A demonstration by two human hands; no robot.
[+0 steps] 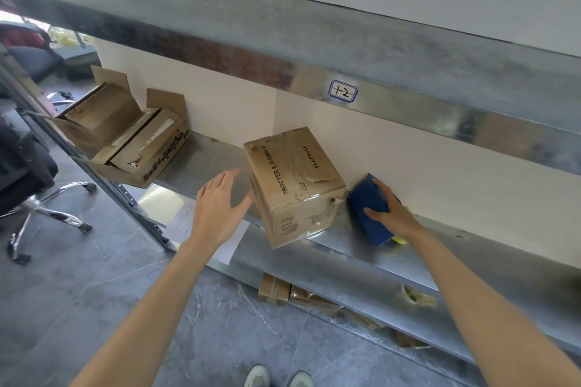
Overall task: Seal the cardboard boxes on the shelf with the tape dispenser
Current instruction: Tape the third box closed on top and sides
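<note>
A closed cardboard box (292, 179) printed "PROCTER & GAMBLE" stands on the metal shelf (345, 248), its top flaps taped with torn brown tape. My left hand (220, 210) hovers just left of the box with fingers spread, the fingertips near its left side. To the right of the box lies the blue tape dispenser (366, 207) against the back wall. My right hand (393, 210) grips it, thumb on its front face and fingers over its top. A second cardboard box (138, 144) with open flaps sits at the shelf's left end.
An upper shelf (314, 50) with a "1-2" label (343, 91) overhangs the work area. A white paper (232, 242) lies at the shelf's front edge. Flattened cardboard (276, 289) and a tape roll (415, 295) lie on the lower shelf. An office chair (37, 192) stands at left.
</note>
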